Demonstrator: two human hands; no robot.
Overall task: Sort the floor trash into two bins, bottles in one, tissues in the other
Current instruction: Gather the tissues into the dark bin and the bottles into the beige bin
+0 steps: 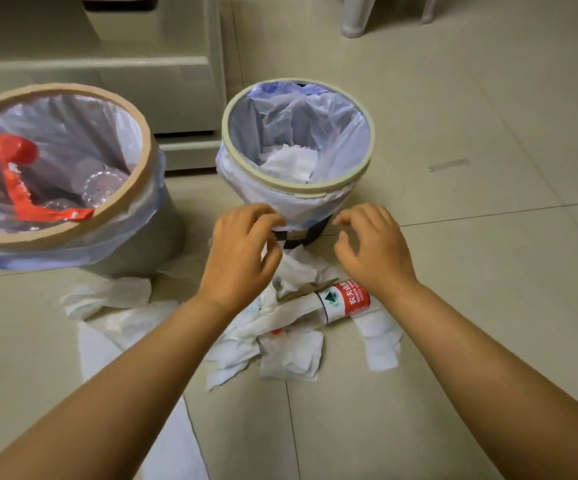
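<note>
A plastic water bottle (344, 301) with a red and white label lies on its side on the floor (471, 306). White tissues (291, 355) are piled around it, and one tissue lies over its top part. More tissues are spread out to the left, near the bottom of the big bin.

The left hand (242, 258) and the right hand (374, 251) are both just above the pile, palms down. Each grip is loose, with the fingers a little bent, and holds nothing. The right hand is over the far end of the bottle. The left hand's fingertips are right by the bag that hangs over the small bin, but I cannot tell if they touch it.

The small bin (315, 189) stands just behind the hands. It has a pale bag inside and crumpled tissue (291, 162) at the bottom. The big bin (143, 147) with the tan rim stands to the left and holds clear bottles (102, 187) with red labels.

A pale cabinet (163, 91) stands behind both bins
</note>
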